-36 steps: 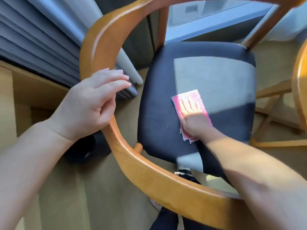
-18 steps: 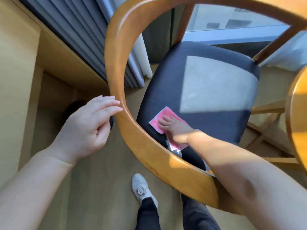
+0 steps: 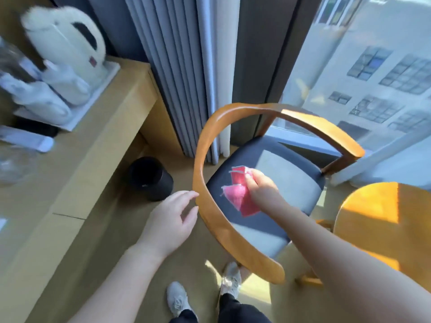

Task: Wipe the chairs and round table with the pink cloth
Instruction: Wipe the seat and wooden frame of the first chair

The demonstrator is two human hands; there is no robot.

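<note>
One head view. Right hand (image 3: pixel 262 186) closed around crumpled pink cloth (image 3: pixel 242 197), raised above dark seat of wooden chair (image 3: pixel 291 180). Left hand (image 3: pixel 171 220) open, empty, fingertips at curved backrest. Round table (image 3: pixel 382 220) at right, beside chair.

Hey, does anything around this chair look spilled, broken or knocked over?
Nothing stands out. The chair stands upright with its dark seat intact, and the black bin beside it is upright. The right hand holds the bunched pink cloth above the seat.
</note>
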